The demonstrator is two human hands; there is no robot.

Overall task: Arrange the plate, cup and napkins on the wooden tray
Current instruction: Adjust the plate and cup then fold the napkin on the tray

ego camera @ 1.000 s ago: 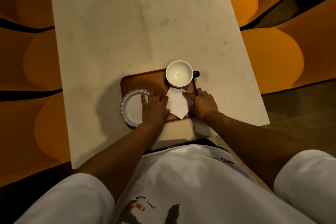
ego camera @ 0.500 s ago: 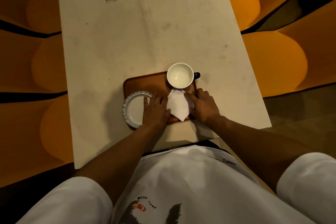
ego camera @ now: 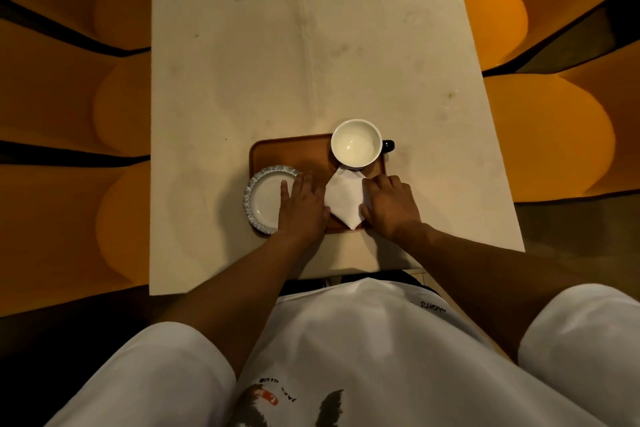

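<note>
Wooden tray on table holds plate at near left, cup at far right, and folded white napkin between the hands. Left hand lies flat, fingers spread over the plate edge. Right hand presses the napkin's right edge, fingers curled, gripping nothing.

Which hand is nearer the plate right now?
Left. The left hand lies flat with its fingers over the near-right edge of the plate. The right hand is further right, across the folded napkin, touching that instead.
</note>
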